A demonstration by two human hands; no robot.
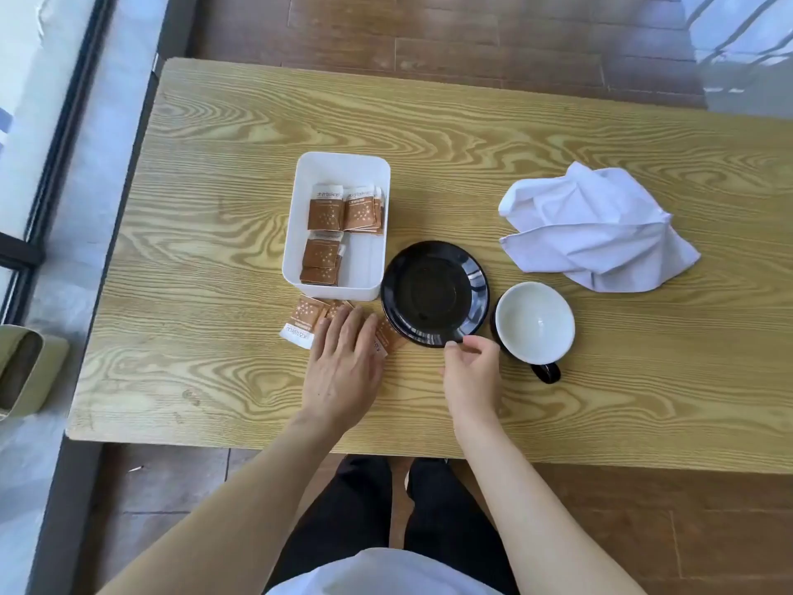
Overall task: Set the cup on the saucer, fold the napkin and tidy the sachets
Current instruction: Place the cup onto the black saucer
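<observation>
While both hands work at the near edge of the wooden table (214, 173), the scene lies thus:

Left hand: the left hand (343, 362) lies flat, fingers straight and together, pressing on loose sachets (302, 319) just in front of the tray; it curls round nothing.

Right hand: the right hand (472, 371) pinches the near rim of the saucer (433, 294) between thumb and fingertips.

Saucer: black, glossy, bare on top, its left edge just beside the tray's right corner and overlapping one loose sachet.

Cup: the cup (534, 322), white inside and dark outside, stands upright on the table just right of the saucer, its handle pointing toward the person; it is not on the saucer.

Napkin: the white napkin (596, 229) lies crumpled and unfolded, beyond the cup to the far right, apart from it.

Tray: the white tray (339, 165) holds several brown sachets in small stacks, its far end bare.

In the way: the right wrist sits between saucer and cup handle; the left hand hides part of the loose sachets.

Surroundings: dark plank floor, a pale green container (25, 371) at far left off the table.
</observation>
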